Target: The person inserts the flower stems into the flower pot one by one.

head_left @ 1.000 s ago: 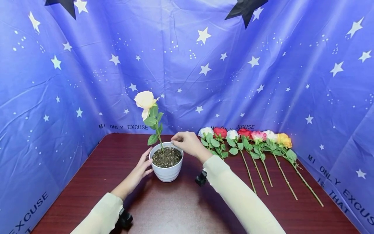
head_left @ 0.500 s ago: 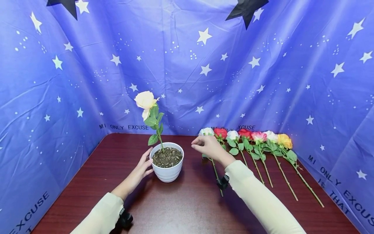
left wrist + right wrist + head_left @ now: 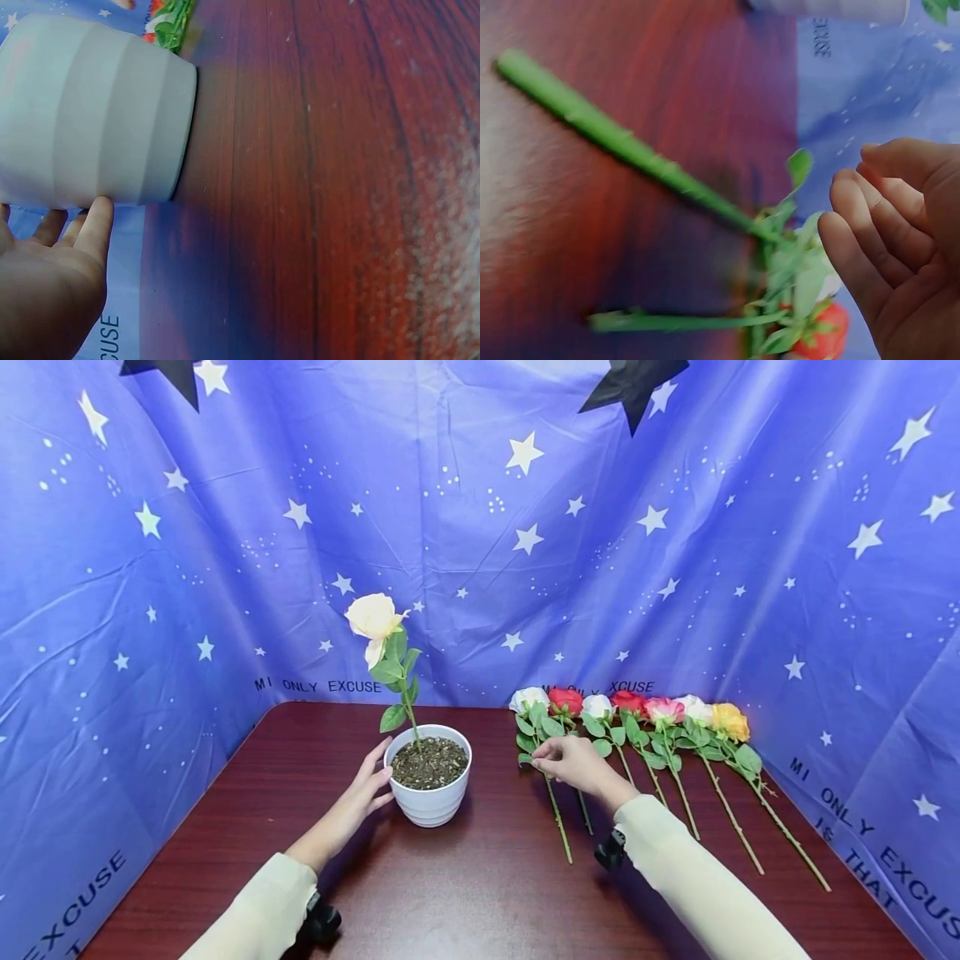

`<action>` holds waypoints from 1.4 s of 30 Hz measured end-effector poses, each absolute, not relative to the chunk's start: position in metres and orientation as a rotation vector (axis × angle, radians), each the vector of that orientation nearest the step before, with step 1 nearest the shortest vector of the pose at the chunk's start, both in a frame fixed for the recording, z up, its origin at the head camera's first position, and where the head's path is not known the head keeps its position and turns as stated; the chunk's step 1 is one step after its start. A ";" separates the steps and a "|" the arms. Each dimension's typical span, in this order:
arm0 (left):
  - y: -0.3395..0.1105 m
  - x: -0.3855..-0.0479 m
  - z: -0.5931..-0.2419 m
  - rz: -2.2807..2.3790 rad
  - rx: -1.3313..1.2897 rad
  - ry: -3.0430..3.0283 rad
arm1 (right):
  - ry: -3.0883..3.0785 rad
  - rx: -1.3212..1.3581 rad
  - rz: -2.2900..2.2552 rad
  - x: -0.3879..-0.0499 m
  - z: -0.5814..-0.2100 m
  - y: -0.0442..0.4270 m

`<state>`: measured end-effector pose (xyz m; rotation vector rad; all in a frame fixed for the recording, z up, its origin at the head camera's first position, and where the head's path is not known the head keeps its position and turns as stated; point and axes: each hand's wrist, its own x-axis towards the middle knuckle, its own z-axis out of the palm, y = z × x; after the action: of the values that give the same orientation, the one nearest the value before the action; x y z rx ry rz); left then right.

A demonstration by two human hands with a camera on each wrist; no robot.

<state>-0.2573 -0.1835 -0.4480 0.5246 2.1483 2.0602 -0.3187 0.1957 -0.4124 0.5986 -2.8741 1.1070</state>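
The white flowerpot (image 3: 429, 807) is touched by the left hand (image 3: 366, 789), fingers outstretched; by the empty, loosely curled right hand (image 3: 579, 766), overlapping rose leaves (image 3: 552, 727) could be snagged.

The person wears long, pale cream sleeves, plain and unpatterned in weave. The left sleeve (image 3: 255, 908) and the right sleeve (image 3: 697, 877) match, soft and slightly loose, each ending at the wrist in a faintly wavy cuff edge. Below the cuffs, the left hand (image 3: 356, 802) and the right hand (image 3: 579, 765) are bare. A compact black block, the left wrist camera (image 3: 322, 920), sits at one cuff; its twin, the right wrist camera (image 3: 611, 851), seems similarly boxy, though its details are lost in the dark.
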 end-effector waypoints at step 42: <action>-0.183 -0.258 -0.446 2.053 0.490 2.149 | -2.882 0.341 1.381 -0.321 -0.436 0.197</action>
<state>-0.2580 -0.1827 -0.4465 0.4901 2.1486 2.0529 -0.3211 0.1970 -0.4365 0.3405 -2.8822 1.3806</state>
